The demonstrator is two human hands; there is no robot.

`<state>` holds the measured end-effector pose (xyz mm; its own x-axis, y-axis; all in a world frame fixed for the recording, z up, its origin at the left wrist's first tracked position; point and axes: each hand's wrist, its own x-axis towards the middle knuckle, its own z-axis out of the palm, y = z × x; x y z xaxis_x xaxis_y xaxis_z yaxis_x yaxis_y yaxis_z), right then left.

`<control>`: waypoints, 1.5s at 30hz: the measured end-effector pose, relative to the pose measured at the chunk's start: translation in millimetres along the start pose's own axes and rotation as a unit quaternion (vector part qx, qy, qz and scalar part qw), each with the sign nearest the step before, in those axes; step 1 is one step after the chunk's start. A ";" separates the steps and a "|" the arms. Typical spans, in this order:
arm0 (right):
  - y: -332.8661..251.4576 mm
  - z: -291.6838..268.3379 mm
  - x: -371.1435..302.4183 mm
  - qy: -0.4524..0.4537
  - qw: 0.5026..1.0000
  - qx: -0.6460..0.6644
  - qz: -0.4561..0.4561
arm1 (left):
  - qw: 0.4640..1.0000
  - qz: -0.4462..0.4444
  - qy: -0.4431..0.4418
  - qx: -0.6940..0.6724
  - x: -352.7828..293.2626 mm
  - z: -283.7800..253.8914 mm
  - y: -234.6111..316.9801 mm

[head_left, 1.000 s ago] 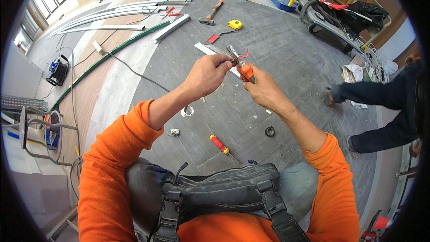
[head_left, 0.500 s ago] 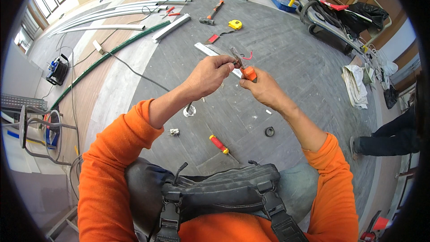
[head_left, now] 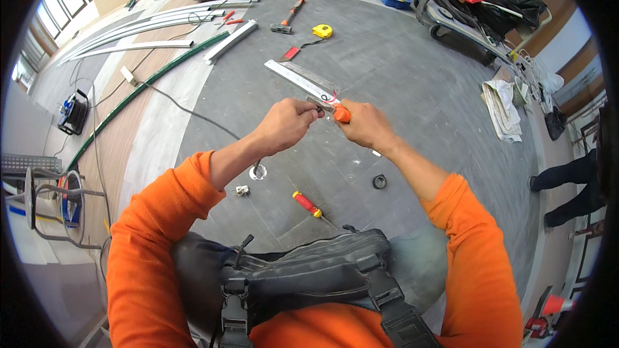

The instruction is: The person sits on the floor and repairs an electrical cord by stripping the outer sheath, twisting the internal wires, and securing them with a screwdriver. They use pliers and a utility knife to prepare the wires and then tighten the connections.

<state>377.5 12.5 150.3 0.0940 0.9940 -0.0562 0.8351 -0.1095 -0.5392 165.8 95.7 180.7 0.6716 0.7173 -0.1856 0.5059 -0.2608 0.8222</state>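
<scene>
Above the floor, my left hand (head_left: 287, 125) is closed in a pinch on the end of a dark cable, most of which its fingers hide. My right hand (head_left: 366, 125) grips pliers with orange handles (head_left: 341, 114), and their metal jaws (head_left: 318, 104) meet the cable at the left fingertips. Thin red and dark wires (head_left: 332, 97) stick out just beyond the jaws. A grey cable (head_left: 200, 115) runs along the floor toward my left forearm. Below that forearm, cable also shows at a white round opening or ring (head_left: 258, 173); the link between them is hidden.
Nearer me lie a red-and-yellow screwdriver (head_left: 307, 204), black tape roll (head_left: 379, 182) and small white plug-like part (head_left: 242, 191). Beyond are a metal bar (head_left: 296, 77), yellow tape measure (head_left: 322, 31), hammer (head_left: 288, 16) and green hose (head_left: 155, 77). A loaded trolley (head_left: 464, 32) and person's legs (head_left: 570, 187) are right.
Both hands have come lower and slightly left, with the pliers turned more sideways against the cable. The whole view has shifted a little. The person at right shows a second leg.
</scene>
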 end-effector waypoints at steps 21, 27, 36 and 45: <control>-32.8 -8.2 1.2 -0.057 0.966 0.251 -0.023 | 0.996 0.054 0.060 -0.025 -0.9 -17.9 14.3; -58.5 -17.8 -4.6 -0.042 0.978 0.202 0.023 | 0.986 0.101 0.058 -0.118 -3.0 -15.5 11.2; 29.0 -22.1 36.6 0.085 0.940 0.291 0.158 | 0.968 0.147 0.002 -0.202 -33.0 -11.1 8.6; 68.6 17.1 -3.2 -0.093 0.891 0.350 0.272 | 0.902 -0.003 -0.063 -0.426 -19.5 -27.5 -7.8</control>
<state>425.2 1.9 99.1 0.2362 0.7851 -0.5725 0.1435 -0.6109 -0.7786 133.8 101.6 192.7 0.7537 0.6241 -0.2062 -0.0551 0.3726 0.9264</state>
